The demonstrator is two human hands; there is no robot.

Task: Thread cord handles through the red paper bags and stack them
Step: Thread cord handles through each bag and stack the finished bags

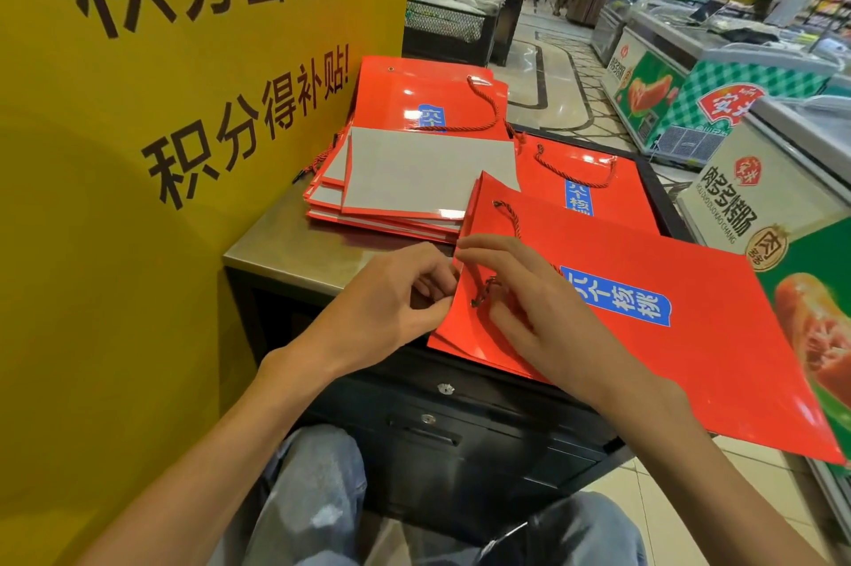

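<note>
A flat red paper bag (667, 335) with a blue label lies tilted over the cabinet's near right corner. A red cord (509, 220) runs from its upper hole down under my right hand. My left hand (396, 294) pinches the bag's left edge. My right hand (520, 303) rests on the bag by the lower hole, with the cord's end between its fingers. Behind, a stack of red bags (414, 141) lies at the back left with a grey-white panel on top, and another corded red bag (575, 178) lies to its right.
A metal-topped black cabinet (276, 243) with drawers holds the bags. A yellow sign wall (161, 105) stands close on the left. Freezer chests (690, 82) line the right side beyond a tiled aisle. People stand far down the aisle. My knees sit below the cabinet.
</note>
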